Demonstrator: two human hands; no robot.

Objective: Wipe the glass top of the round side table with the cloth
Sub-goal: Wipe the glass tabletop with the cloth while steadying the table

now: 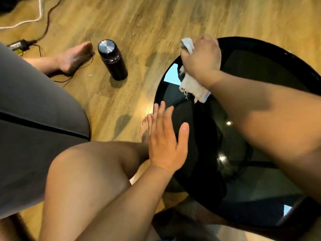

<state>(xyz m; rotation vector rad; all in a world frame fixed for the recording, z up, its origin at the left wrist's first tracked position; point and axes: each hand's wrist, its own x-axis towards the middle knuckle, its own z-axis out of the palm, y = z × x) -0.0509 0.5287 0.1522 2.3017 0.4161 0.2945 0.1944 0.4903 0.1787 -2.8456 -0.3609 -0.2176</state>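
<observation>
- Under the right hand, at the far left edge of the round black side table's dark glass top, lies the frayed white cloth. The hand is clenched round it: one bunch pokes out past the knuckles and a longer flap trails from below the wrist onto the glass.
- The left hand is relaxed and flat, fingers straight and slightly spread. It rests on the near left rim of the table, well short of the cloth, and holds nothing.
- Counted: one cloth, one table, two hands, one cylindrical black bottle with a brushed steel lid, two cords, one black power adapter.
- The bottle stands upright on the floor, left of the right hand and apart from the table.
- Bare toes show just left of the left hand's fingers; another bare foot lies beside the bottle.
- The glass is glossy and reflects bright patches and small lights.
- The floor is warm brown wood-grain planking. A white cord and a dark cord run across its far left corner, and grey fabric with a dark seam fills the left.
</observation>
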